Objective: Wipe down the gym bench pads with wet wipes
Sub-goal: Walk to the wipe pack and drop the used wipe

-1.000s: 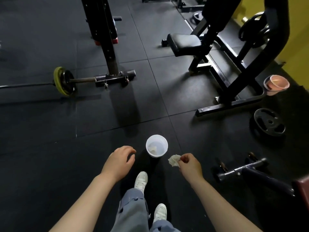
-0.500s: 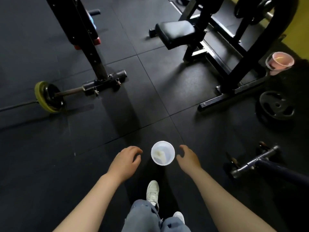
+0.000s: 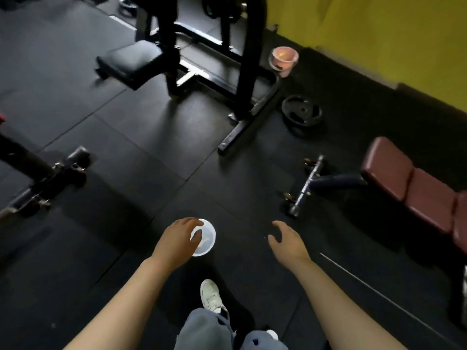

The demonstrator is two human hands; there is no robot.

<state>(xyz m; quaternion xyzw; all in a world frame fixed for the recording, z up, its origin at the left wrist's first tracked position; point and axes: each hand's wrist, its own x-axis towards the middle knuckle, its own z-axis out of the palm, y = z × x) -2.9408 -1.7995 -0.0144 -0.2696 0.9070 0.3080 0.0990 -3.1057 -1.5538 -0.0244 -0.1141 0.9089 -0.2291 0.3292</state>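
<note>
Far left, a black rack foot (image 3: 48, 178) sits on the dark rubber floor (image 3: 131, 152); behind it, a black bench pad (image 3: 131, 60) on its frame. Centre: left hand (image 3: 177, 242) reaches over a white tub (image 3: 208, 239) on the floor, thumb & fingers curled at its rim, but can't tell if it actually grips; right hand (image 3: 288, 241) hangs w/ loosely curled fingers, holding nothing. Right side: pink bucket (image 3: 283, 59) by the yellow wall (image 3: 379, 34), weight plate (image 3: 302, 113) flat on the floor, & the maroon bench pads (image 3: 409, 185) well apart from both hands.
</note>
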